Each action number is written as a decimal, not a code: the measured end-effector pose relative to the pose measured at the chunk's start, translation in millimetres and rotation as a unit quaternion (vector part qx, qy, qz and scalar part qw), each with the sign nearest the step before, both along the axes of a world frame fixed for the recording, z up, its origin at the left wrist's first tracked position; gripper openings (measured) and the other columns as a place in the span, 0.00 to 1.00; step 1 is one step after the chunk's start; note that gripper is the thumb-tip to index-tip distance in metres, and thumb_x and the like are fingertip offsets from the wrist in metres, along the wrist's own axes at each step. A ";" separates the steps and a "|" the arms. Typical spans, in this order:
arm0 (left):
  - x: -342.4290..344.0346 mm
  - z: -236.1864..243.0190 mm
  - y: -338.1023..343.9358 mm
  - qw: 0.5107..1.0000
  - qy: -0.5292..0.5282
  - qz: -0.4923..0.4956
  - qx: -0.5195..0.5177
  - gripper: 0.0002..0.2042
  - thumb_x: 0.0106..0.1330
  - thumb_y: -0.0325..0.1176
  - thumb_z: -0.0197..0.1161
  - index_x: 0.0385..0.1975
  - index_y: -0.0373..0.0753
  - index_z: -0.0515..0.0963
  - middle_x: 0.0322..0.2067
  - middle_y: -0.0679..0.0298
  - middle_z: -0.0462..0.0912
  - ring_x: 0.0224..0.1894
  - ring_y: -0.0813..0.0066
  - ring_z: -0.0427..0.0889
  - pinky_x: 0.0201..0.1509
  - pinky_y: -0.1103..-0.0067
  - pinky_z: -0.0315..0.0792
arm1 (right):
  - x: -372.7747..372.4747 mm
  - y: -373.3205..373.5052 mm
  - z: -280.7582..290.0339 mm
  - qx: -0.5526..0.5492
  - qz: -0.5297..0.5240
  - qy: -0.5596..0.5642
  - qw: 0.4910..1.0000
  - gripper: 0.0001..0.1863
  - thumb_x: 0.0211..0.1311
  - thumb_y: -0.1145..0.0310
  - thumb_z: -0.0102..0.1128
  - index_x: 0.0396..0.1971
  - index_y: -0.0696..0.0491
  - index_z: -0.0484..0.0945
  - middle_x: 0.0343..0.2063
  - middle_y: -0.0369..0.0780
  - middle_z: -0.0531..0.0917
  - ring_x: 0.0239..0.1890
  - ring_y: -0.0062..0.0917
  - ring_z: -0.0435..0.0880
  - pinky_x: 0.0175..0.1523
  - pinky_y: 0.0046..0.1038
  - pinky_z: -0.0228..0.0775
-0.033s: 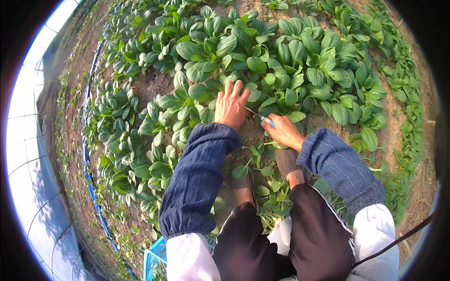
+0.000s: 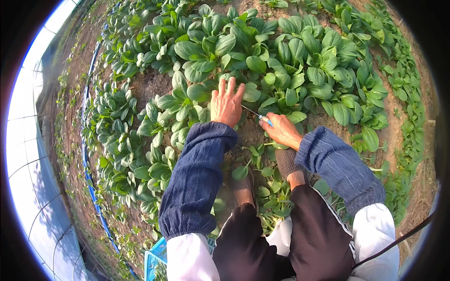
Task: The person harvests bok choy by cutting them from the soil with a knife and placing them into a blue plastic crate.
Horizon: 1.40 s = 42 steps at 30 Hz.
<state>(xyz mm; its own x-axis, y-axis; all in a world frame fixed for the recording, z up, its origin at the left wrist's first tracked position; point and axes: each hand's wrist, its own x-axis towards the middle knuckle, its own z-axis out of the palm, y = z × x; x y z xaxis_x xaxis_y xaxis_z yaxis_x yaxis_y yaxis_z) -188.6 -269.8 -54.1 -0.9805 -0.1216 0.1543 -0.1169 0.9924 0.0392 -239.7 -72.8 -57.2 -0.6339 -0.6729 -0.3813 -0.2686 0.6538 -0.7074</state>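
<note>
My left hand [image 2: 227, 104] reaches over a low bok choy plant [image 2: 251, 93], its fingers spaced and curled down onto the leaves; the thumb is hidden. In my right hand [image 2: 283, 129] is a small knife [image 2: 253, 112] with a thin metal blade and a blue and white handle. The blade slants toward the left hand, and its tip goes out of sight beside that hand, low by the plant. Cut or loose bok choy leaves [image 2: 241, 172] lie on the soil between my feet.
More bok choy [image 2: 323, 65] grows thickly ahead and to the left. Near my left forearm stands a blue plastic crate [image 2: 154, 257]. A blue hose [image 2: 96, 206] runs along the left, before a pale sheet wall [image 2: 33, 187]. Smaller greens [image 2: 408, 107] line the right edge.
Both hands have shifted very slightly left in the picture. A little more of the knife's blade shows between them.
</note>
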 end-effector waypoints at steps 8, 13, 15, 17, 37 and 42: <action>39.4 -30.9 -53.2 0.981 -0.060 0.182 0.041 0.22 0.49 0.31 0.69 0.47 0.44 0.74 0.52 0.63 0.72 0.55 0.60 0.72 0.51 0.63 0.69 | -13.1 -31.3 -48.4 -0.028 -0.032 0.015 0.999 0.18 0.64 0.55 0.55 0.34 0.57 0.79 0.24 0.52 0.82 0.30 0.50 0.82 0.36 0.44 0.72; 53.0 -36.3 -51.9 0.976 -0.042 0.200 0.076 0.18 0.49 0.28 0.67 0.42 0.44 0.75 0.47 0.63 0.74 0.53 0.60 0.73 0.49 0.63 0.69 | -13.1 -33.1 -78.0 -0.051 -0.069 -0.003 0.996 0.20 0.66 0.54 0.54 0.34 0.59 0.79 0.24 0.53 0.81 0.27 0.47 0.82 0.34 0.42 0.72; 53.3 -36.0 -52.1 0.975 -0.048 0.198 0.087 0.17 0.50 0.27 0.66 0.41 0.44 0.76 0.46 0.64 0.74 0.52 0.60 0.73 0.49 0.63 0.69 | -9.7 -29.7 -80.6 -0.119 -0.069 -0.010 0.990 0.21 0.67 0.55 0.53 0.33 0.61 0.78 0.23 0.53 0.80 0.25 0.47 0.81 0.34 0.42 0.71; 53.0 -34.9 -52.3 0.973 -0.049 0.203 0.096 0.15 0.50 0.27 0.66 0.40 0.43 0.76 0.45 0.64 0.75 0.51 0.60 0.74 0.48 0.63 0.69 | -10.8 -29.7 -76.5 -0.082 -0.033 -0.031 0.996 0.21 0.68 0.54 0.51 0.35 0.61 0.77 0.22 0.51 0.80 0.21 0.43 0.79 0.30 0.40 0.71; 61.3 -57.5 -62.5 0.941 -0.020 0.283 0.186 0.10 0.52 0.27 0.61 0.36 0.40 0.80 0.39 0.59 0.79 0.45 0.53 0.78 0.48 0.64 0.73 | -11.5 -42.9 -70.8 -0.029 -0.078 -0.292 0.953 0.20 0.72 0.48 0.46 0.33 0.51 0.67 0.17 0.29 0.64 0.12 0.14 0.61 0.16 0.21 0.53; 62.6 -56.7 -62.2 0.926 -0.041 0.305 0.217 0.12 0.50 0.26 0.62 0.37 0.39 0.80 0.40 0.61 0.79 0.47 0.57 0.78 0.48 0.64 0.74 | -7.4 -50.1 -65.4 -0.027 -0.107 -0.357 0.928 0.24 0.70 0.41 0.45 0.31 0.49 0.64 0.20 0.30 0.64 0.13 0.11 0.59 0.16 0.18 0.49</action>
